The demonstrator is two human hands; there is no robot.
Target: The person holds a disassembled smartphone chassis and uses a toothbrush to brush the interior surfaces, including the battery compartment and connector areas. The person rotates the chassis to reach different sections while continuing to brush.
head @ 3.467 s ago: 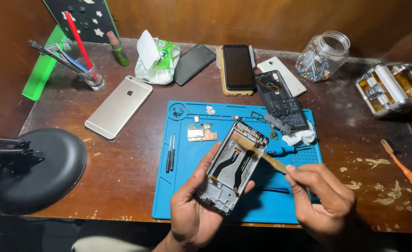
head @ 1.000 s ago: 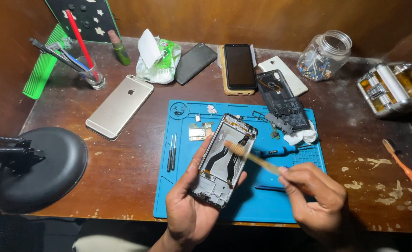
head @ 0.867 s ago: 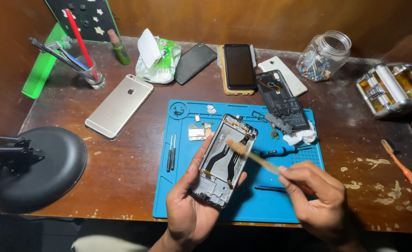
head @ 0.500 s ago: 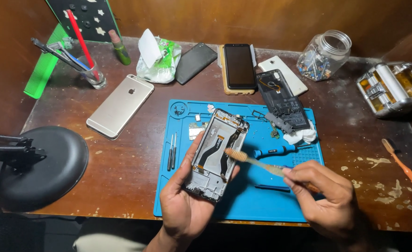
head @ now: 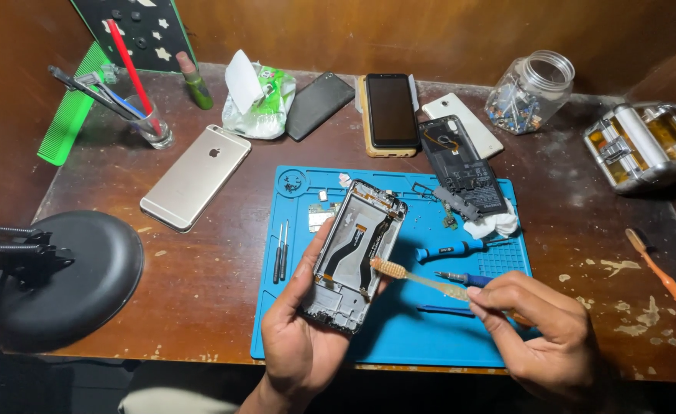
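left hand (head: 301, 337): fingers clamped round the opened phone frame (head: 355, 254), tilted up over the blue repair mat (head: 399, 337)
right hand (head: 541, 333): fingers pinched shut on a toothbrush (head: 418, 277), bristle head touching the frame's right edge
on mat: blue screwdriver (head: 451, 249) just beside the brush, two thin drivers (head: 280, 253) at the left edge, small circuit board (head: 321, 215), black back cover (head: 464, 169)
around: gold phone (head: 196, 177) left, black phone (head: 391, 110) behind, glass jar (head: 529, 92), metal case (head: 644, 146), lamp base (head: 77, 276), orange brush (head: 671, 284) right
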